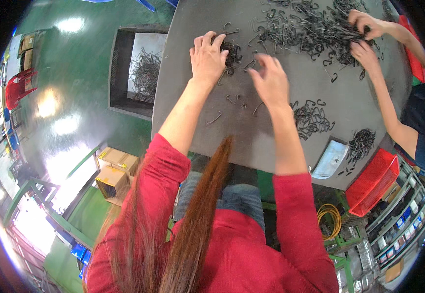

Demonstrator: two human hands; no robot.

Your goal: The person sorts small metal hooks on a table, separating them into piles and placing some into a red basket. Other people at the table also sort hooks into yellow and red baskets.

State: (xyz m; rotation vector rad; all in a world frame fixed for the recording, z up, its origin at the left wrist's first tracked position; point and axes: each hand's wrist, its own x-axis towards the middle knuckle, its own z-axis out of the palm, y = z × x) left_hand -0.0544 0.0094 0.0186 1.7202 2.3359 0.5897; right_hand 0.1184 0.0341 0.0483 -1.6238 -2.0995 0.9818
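Observation:
On the grey table [205, 129] lie many black wire hooks, some loose, some heaped. My left hand [207, 58] rests at the left side of a small clump of black hooks [232, 54], its fingers spread and partly over it. My right hand [272, 85], a little blurred, hovers to the right of that clump. Its thumb and fingers are apart, and a single black hook [249, 65] lies just left of its fingertips. I see nothing held in it. Nearer me are a few scattered hooks [213, 117], and right of my right wrist is another pile of hooks [313, 118].
A large heap of hooks [300, 27] covers the far side, where a co-worker's hands [366, 49] work. At the right are small dark pieces [361, 144], a pale plastic bag [330, 159] and a red basket [372, 182]. Left of the table stands a dark bin [118, 93] holding hooks.

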